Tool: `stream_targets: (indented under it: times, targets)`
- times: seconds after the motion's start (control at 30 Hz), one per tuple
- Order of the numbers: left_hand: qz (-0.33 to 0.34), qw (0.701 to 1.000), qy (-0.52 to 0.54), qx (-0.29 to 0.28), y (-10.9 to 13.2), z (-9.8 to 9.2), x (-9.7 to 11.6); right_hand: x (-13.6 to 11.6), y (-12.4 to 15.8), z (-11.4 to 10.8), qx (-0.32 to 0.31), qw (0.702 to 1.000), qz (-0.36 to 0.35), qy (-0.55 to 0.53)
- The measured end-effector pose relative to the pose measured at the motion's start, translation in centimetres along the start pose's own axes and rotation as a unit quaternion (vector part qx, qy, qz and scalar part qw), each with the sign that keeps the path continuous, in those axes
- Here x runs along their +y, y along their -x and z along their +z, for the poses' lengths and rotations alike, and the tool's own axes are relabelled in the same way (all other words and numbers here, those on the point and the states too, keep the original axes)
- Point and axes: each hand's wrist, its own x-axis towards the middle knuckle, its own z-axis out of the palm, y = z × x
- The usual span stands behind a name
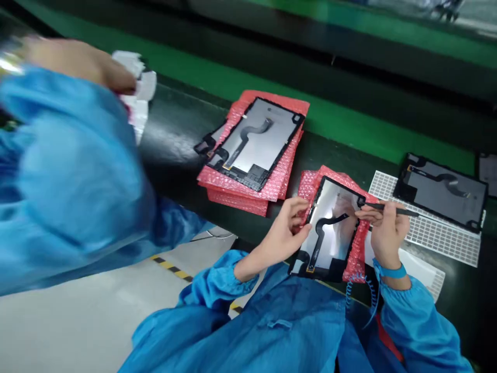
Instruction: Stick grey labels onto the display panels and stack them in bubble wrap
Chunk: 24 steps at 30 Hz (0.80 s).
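Observation:
A display panel (330, 230) with a silvery back and a black flex cable lies on pink bubble wrap (355, 259) at the near edge of the dark bench. My left hand (285, 233) pinches the panel's left edge, fingers closed on it. My right hand (384, 233) is closed on a thin black stick tool (392, 209), held level, its tip at the panel's upper right corner. A blue wrist strap (392, 271) with a coiled cord sits on my right wrist.
A second panel (254, 140) rests on a stack of pink bubble wrap (248, 197) further left. A third panel (442, 189) lies on a white gridded tray (427, 235) at right. A co-worker's blue sleeve (70, 171) and hand (77, 59) reach to white pieces (137, 90) at far left.

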Motion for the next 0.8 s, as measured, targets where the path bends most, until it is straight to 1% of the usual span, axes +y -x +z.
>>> stream_targets:
  times: [0.07, 0.13, 0.17, 0.23, 0.3, 0.37, 0.43, 0.47, 0.53, 0.6, 0.67, 0.73, 0.77, 0.8]
  targets:
    - [0.058, 0.998, -0.022, 0.014, -0.7, 0.1, 1.2, 0.3, -0.4, -0.6, 0.040, 0.999, -0.025, -0.027]
    - [0.118, 0.991, -0.047, 0.030, -2.0, -1.1, 2.9, 0.5, -0.7, -1.1, 0.068, 0.996, -0.047, -0.046]
    - [0.144, 0.987, -0.056, 0.045, -2.9, -2.2, 3.9, 0.5, -0.9, -1.3, 0.074, 0.994, -0.055, -0.052]
    - [0.176, 0.978, -0.070, 0.085, -4.9, -5.5, 5.9, 0.6, -1.1, -1.5, 0.074, 0.994, -0.063, -0.059]
    - [0.170, 0.973, -0.078, 0.135, -7.2, -9.6, 7.3, 0.6, -1.1, -1.6, 0.068, 0.994, -0.062, -0.064]
    - [0.138, 0.972, -0.069, 0.175, -9.7, -13.8, 7.7, 0.6, -1.1, -1.6, 0.063, 0.994, -0.059, -0.068]
    - [0.108, 0.972, -0.056, 0.199, -11.9, -17.3, 7.1, 0.7, -1.0, -1.6, 0.062, 0.994, -0.062, -0.071]
    - [0.092, 0.972, -0.059, 0.209, -12.8, -18.6, 6.5, 0.7, -1.0, -1.6, 0.063, 0.993, -0.064, -0.072]
    - [0.063, 0.964, -0.113, 0.232, -14.0, -20.6, 5.1, 0.6, -1.0, -1.5, 0.066, 0.993, -0.066, -0.072]
    - [0.045, 0.948, -0.194, 0.248, -14.3, -21.6, 4.0, 0.2, -1.2, -1.5, 0.072, 0.993, -0.065, -0.071]
    - [0.042, 0.931, -0.256, 0.255, -14.0, -21.9, 3.6, -0.5, -1.4, -1.7, 0.074, 0.993, -0.069, -0.067]
    - [0.054, 0.917, -0.293, 0.264, -13.3, -21.3, 4.0, -1.4, -1.7, -2.4, 0.063, 0.994, -0.067, -0.053]
    - [0.073, 0.903, -0.327, 0.271, -13.0, -20.5, 4.4, -1.7, -1.8, -2.8, 0.050, 0.996, -0.060, -0.040]
    - [0.101, 0.882, -0.368, 0.275, -12.5, -19.3, 4.8, -2.1, -2.0, -3.4, 0.036, 0.998, -0.050, -0.025]
